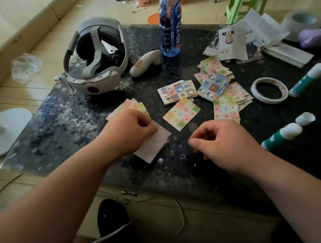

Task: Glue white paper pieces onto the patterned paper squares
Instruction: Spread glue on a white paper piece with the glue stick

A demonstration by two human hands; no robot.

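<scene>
Your table (65,128) is crowded, so work in the patch in front of you, well away from the headset (94,57). The patterned paper lies in three lots: a heap (218,87) right of centre, a small stack (130,104) partly under your left hand (132,131), and a lone square (182,113) between the heap and your hands. Your left hand pinches the white piece (153,146) by its upper edge, and the piece lies flat near the table's front. Your right hand (223,141) hovers just beside it, loosely curled and, as far as I can see, empty. Gluing looks like the step in hand. Keep the piece pinned, reach right for the glue stick (282,135), whose cap (305,118) seems to lie just beside it, and spread glue thinly right out to the corners. Then match the piece to the lone square and press from the middle outward, so nothing wrinkles or smears onto the table.
</scene>
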